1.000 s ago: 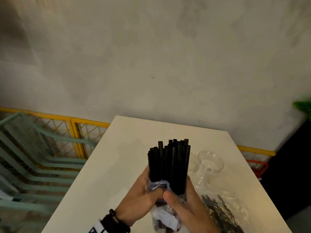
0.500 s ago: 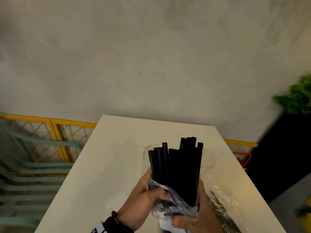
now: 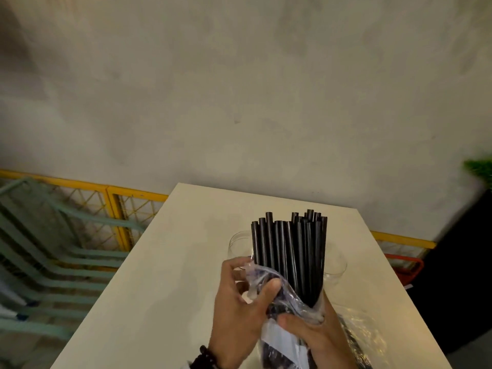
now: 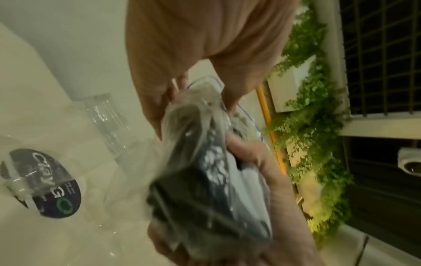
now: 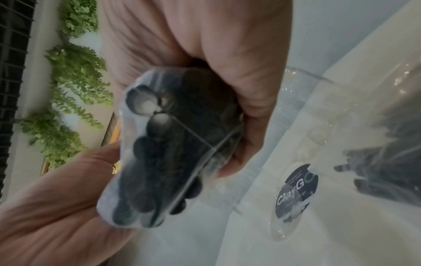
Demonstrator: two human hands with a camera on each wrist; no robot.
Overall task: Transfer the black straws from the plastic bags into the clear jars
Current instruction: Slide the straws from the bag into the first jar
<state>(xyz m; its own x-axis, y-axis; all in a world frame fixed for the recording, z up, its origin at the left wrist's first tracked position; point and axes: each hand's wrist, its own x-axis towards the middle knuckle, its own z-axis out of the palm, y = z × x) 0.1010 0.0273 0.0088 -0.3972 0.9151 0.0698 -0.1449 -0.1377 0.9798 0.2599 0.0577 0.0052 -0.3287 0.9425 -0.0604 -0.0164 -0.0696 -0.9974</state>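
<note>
Black straws point(image 3: 290, 258): a tight upright bundle at lower centre of the head view, top ends bare, bottom ends inside a plastic bag point(image 3: 282, 302).
Right hand point(image 3: 319, 334): fingers and thumb curled round the bagged lower part of the bundle; I judge this clamp keeps the straws together and standing so they can go in as one lot.
Left hand point(image 3: 239, 299): fingers curled, thumb pinching the loose film at the bag's mouth; probably peeling the bag down off the straws.
Bag base: the right wrist view shows round straw ends point(image 5: 159, 153) pressed against the film, so the bottom is closed and the straws can only leave by the top.
Clear jar point(image 3: 336, 263): stands on the tabletop point(image 3: 159, 275) right behind the bundle, its rim showing on both sides of the straws; held here, the bundle is a short way from the mouth.
Second bag point(image 3: 362, 334): lies flat at lower right of the head view with dark straws inside, likely waiting its turn.
Round label point(image 4: 45, 183): a dark sticker on clear plastic lying on the tabletop.
Stage: judged mid-unbagging; no straws in the jar yet.
</note>
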